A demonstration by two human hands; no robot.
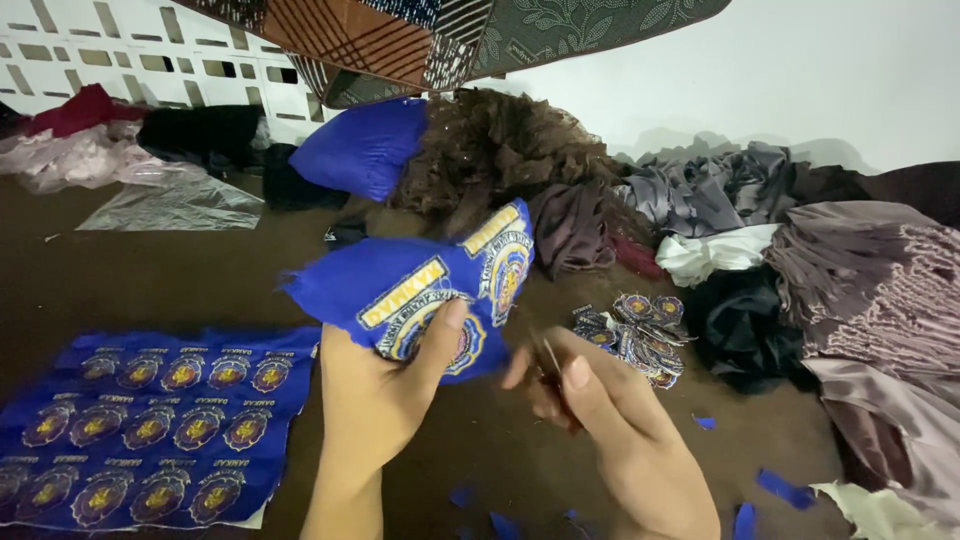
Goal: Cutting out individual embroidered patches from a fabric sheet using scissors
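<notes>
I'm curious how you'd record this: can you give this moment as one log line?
left hand: holds blue badge cloth | right hand: grips scissors | cut badges pile | uncut sheet on floor

A brown floor (180, 280) is seen stretching to a plain white wall (800, 70) at the far right. At the far left a white lattice panel (130, 50) is set, and patterned fabric (420, 35) is hung overhead in even, soft light.

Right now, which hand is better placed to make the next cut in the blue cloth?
The right hand: it holds the scissors close to the edge of the blue cloth, while the left hand grips that cloth.
</notes>
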